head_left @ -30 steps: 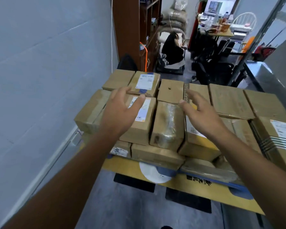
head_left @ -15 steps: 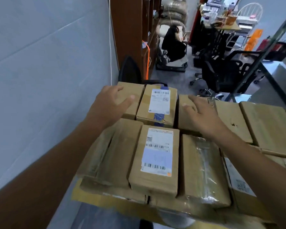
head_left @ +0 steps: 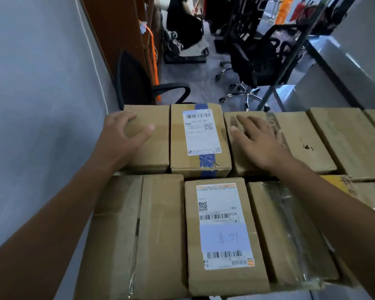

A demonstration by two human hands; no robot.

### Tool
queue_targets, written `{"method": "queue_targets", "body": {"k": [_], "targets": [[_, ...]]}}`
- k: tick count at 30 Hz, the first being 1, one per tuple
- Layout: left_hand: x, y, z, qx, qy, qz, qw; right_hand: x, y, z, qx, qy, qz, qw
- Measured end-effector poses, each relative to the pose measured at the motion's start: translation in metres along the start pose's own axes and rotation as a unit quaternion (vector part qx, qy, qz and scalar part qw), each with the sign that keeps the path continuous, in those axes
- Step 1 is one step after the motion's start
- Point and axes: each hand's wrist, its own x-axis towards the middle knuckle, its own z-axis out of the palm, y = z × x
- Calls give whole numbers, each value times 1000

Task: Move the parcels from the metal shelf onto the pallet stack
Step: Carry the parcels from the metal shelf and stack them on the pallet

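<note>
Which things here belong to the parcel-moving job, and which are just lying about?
Job: left hand gripping plain brown cardboard parcel; right hand flat on second plain brown parcel; white-labelled blue-taped cardboard parcel; grey metal shelf.
Lying about: black wheeled office chair; brown wooden bookcase; orange cable.

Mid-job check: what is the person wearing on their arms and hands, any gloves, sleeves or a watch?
Nothing visible: the left hand and right hand are ungloved, no rings showing. The left forearm and right forearm are bare to the frame edge, without sleeves, watch or wristband.
</note>
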Motion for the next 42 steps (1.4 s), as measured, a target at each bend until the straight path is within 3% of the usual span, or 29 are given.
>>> {"method": "queue_targets", "body": {"k": [13,19,23,28,36,42], "targets": [[-8,12,-1,25,-28,2,999,-10,-7,1,20,36,2,999],[-17,78,19,3,21,129,991,-44,28,-39,83,106,-2,991],[-36,136,61,-42,-44,186,981,-62,79,-74,62,108,6,992],[-49,197,121,-12,-130,206,970,-49,142,-104,39,86,9,996],[-48,244,203,86,-192,186,960,-5,207,-117,-64,9,18,998],[-52,251,232,133,-212,145,957,-3,206,-103,-60,22,0,998]]}}
